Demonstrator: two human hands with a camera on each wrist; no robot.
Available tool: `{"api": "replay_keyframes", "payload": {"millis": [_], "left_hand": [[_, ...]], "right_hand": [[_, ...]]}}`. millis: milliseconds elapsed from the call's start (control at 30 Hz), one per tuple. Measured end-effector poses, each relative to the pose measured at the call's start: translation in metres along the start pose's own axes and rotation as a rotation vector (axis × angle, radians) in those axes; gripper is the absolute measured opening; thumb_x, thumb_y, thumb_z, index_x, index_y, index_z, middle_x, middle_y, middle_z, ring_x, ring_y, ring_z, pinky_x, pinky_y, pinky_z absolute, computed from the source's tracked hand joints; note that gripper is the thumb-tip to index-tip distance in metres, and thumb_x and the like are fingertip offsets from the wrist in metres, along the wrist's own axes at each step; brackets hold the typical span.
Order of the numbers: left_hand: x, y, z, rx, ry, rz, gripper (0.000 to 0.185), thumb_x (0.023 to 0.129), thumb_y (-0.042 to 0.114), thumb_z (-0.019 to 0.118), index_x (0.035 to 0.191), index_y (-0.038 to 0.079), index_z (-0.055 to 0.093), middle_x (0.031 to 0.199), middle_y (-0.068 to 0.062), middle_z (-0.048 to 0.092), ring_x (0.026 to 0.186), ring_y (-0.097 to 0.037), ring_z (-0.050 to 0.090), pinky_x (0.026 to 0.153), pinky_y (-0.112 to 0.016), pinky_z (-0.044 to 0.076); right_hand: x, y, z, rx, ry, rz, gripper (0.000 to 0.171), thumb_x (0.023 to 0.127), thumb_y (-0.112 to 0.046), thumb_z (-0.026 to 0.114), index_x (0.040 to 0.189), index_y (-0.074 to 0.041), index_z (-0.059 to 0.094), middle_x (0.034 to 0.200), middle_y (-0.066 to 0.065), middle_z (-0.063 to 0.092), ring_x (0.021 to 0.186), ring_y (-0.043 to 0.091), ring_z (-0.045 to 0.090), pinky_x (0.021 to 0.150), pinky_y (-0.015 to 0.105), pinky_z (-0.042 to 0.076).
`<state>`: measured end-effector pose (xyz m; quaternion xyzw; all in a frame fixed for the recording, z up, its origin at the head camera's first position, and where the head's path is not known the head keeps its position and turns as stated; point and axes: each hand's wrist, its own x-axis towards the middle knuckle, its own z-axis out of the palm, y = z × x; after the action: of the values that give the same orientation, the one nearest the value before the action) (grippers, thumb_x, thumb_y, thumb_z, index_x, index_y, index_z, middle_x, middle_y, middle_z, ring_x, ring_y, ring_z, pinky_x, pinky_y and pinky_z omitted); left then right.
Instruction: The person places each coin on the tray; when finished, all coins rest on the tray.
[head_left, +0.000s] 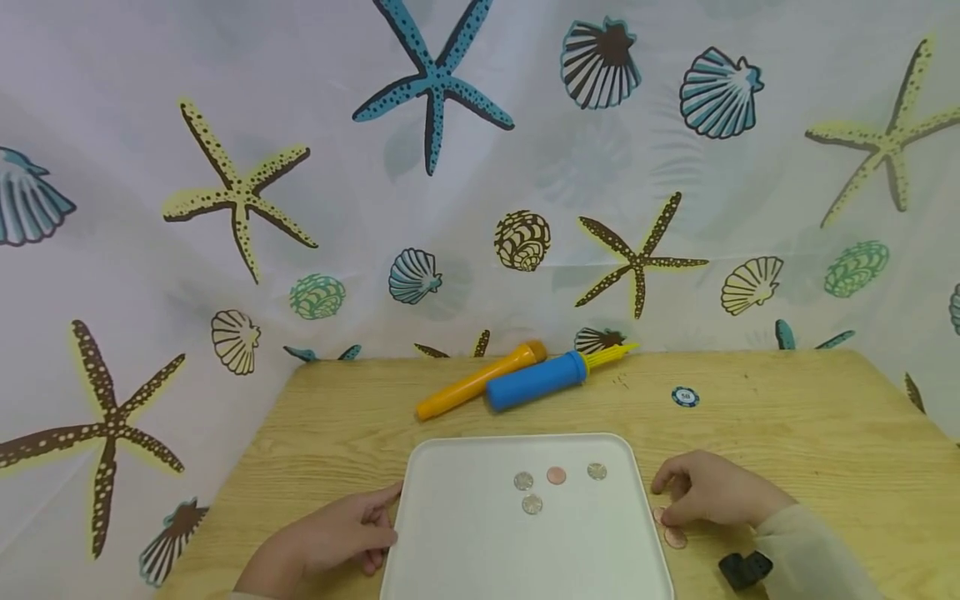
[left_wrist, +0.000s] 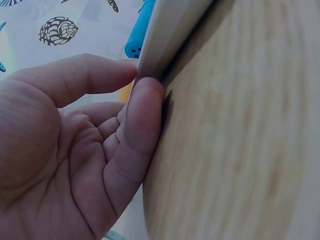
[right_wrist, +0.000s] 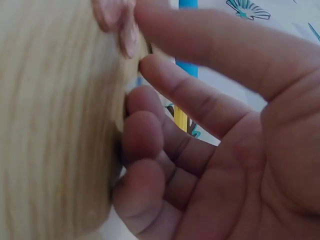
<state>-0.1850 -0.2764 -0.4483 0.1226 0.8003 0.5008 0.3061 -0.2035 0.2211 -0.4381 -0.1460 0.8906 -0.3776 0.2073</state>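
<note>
Head view: left hand [head_left: 326,533], fingers loose, seemingly steadies rectangular white tray [head_left: 457,542]; right hand [head_left: 716,492], fingers parted, touches copper-coloured discs [head_left: 677,539] beside it

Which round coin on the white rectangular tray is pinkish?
Second from the right in the head view: the pinkish round coin; the other three coins are silvery.

left hand [head_left: 330,533]: bare; right hand [head_left: 716,492]: bare; right sleeve [head_left: 813,554]: pale cream, plain; small black blocky device [head_left: 745,571] beside it
</note>
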Motion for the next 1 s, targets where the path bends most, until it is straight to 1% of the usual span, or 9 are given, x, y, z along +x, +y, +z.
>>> {"api": "replay_keyframes", "payload": {"millis": [100,167,267,333,533,700,800,1000], "left_hand": [[-0.001,-0.002,0.000,-0.014,0.002,0.003,0.080,0.097,0.012,0.063,0.155,-0.012,0.014,0.086,-0.011,0.060,0.071,-0.019,0.061,0.066,-0.032,0.058],[-0.003,-0.005,0.001,-0.021,0.008,-0.003,0.079,0.097,0.012,0.062,0.155,-0.012,0.014,0.086,-0.010,0.060,0.071,-0.019,0.061,0.066,-0.031,0.058],[-0.007,-0.009,0.002,-0.023,0.012,-0.007,0.078,0.098,0.012,0.061,0.155,-0.013,0.014,0.086,-0.010,0.059,0.072,-0.020,0.061,0.066,-0.031,0.058],[-0.008,-0.010,0.002,-0.030,0.011,-0.006,0.078,0.098,0.012,0.061,0.155,-0.012,0.014,0.086,-0.010,0.059,0.072,-0.020,0.061,0.066,-0.031,0.058],[-0.005,-0.010,0.002,-0.023,-0.003,-0.007,0.077,0.098,0.013,0.061,0.155,-0.012,0.015,0.086,-0.010,0.060,0.073,-0.021,0.061,0.066,-0.032,0.058],[-0.003,-0.009,0.001,-0.017,-0.007,-0.006,0.078,0.098,0.012,0.062,0.155,-0.012,0.014,0.086,-0.011,0.059,0.073,-0.021,0.061,0.065,-0.031,0.058],[-0.001,-0.008,0.000,-0.010,-0.006,-0.005,0.077,0.098,0.012,0.061,0.155,-0.012,0.014,0.086,-0.010,0.059,0.073,-0.021,0.061,0.065,-0.031,0.058],[0.002,-0.004,-0.001,-0.014,-0.012,0.000,0.078,0.098,0.012,0.061,0.155,-0.011,0.014,0.086,-0.011,0.059,0.073,-0.021,0.061,0.064,-0.030,0.057]], "right_hand": [[0.003,-0.001,0.001,-0.033,0.015,0.007,0.020,0.082,-0.019,0.082,0.097,-0.010,0.072,0.081,0.002,0.060,0.075,0.020,0.052,0.067,0.033,0.044],[0.007,-0.002,0.002,-0.050,0.010,0.006,0.015,0.084,-0.020,0.081,0.092,-0.012,0.072,0.081,0.001,0.061,0.075,0.019,0.053,0.067,0.032,0.044],[0.010,-0.002,0.003,-0.060,-0.015,-0.013,0.011,0.086,-0.020,0.079,0.088,-0.012,0.071,0.081,-0.001,0.062,0.075,0.018,0.053,0.066,0.030,0.044],[0.010,-0.001,0.003,-0.049,-0.035,-0.025,0.011,0.087,-0.019,0.079,0.089,-0.012,0.070,0.081,0.000,0.063,0.075,0.018,0.054,0.066,0.029,0.044],[0.006,0.003,0.005,0.029,-0.072,-0.024,0.014,0.086,-0.016,0.079,0.092,-0.007,0.069,0.077,0.004,0.065,0.072,0.019,0.056,0.065,0.029,0.044],[0.005,0.004,0.006,0.110,-0.099,-0.017,0.012,0.089,-0.011,0.074,0.092,-0.003,0.065,0.070,0.009,0.067,0.065,0.019,0.054,0.061,0.026,0.040],[0.005,0.004,0.005,0.144,-0.107,-0.016,0.014,0.091,-0.010,0.073,0.090,-0.002,0.062,0.072,0.010,0.067,0.064,0.019,0.056,0.060,0.026,0.040],[0.003,0.010,-0.003,0.041,-0.038,-0.077,0.017,0.087,-0.014,0.077,0.086,-0.007,0.061,0.077,0.002,0.062,0.067,0.016,0.052,0.057,0.024,0.041]]}}
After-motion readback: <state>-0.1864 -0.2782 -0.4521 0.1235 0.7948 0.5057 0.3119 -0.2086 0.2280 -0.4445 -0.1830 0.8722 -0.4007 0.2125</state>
